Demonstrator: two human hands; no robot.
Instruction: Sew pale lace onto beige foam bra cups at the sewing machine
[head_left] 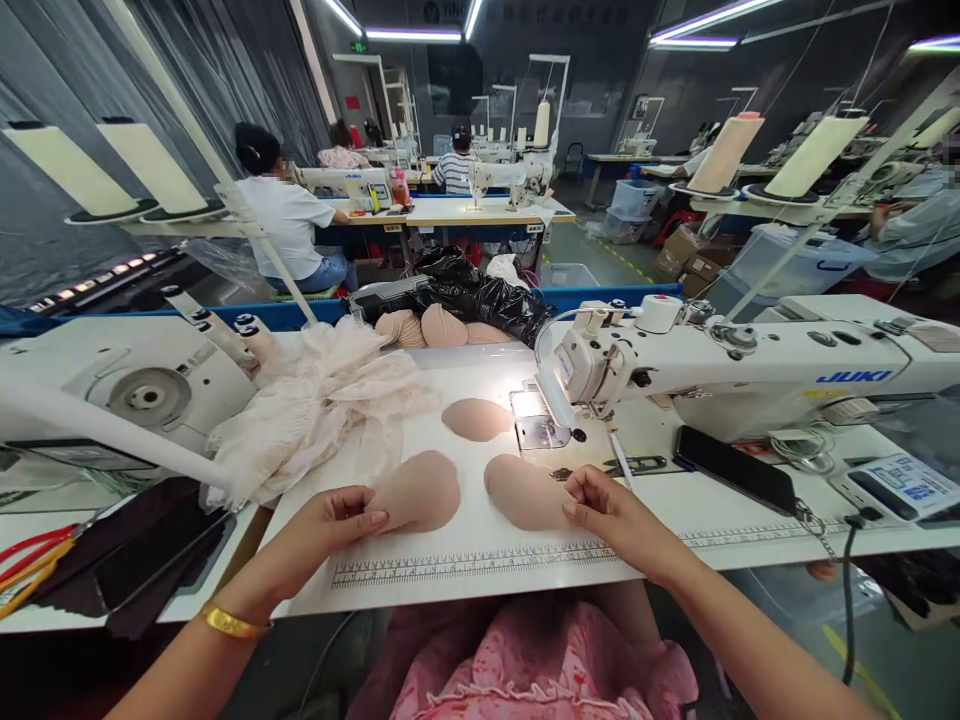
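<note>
My left hand point(349, 515) pinches the outer tip of a beige fabric cup piece point(420, 490), which lies on the white sewing table point(300, 570). Opposite it, my right hand point(596, 505) grips the outer end of a matching beige cup piece point(525, 492) between thumb and fingers. A gap separates the two pieces. Beyond them, a third beige piece point(478, 419) lies flat beside the needle plate point(540, 425) of the sewing machine point(600, 365), under its lamp. A printed ruler strip point(465, 568) runs along the table's near edge.
Sheer cream lace fabric point(322, 400) is heaped at the left. More beige cups point(442, 325) are stacked behind, by black plastic bags point(465, 290). Thread snips point(637, 464) and a phone point(735, 468) lie right of the needle area. Other people sit at machines farther back.
</note>
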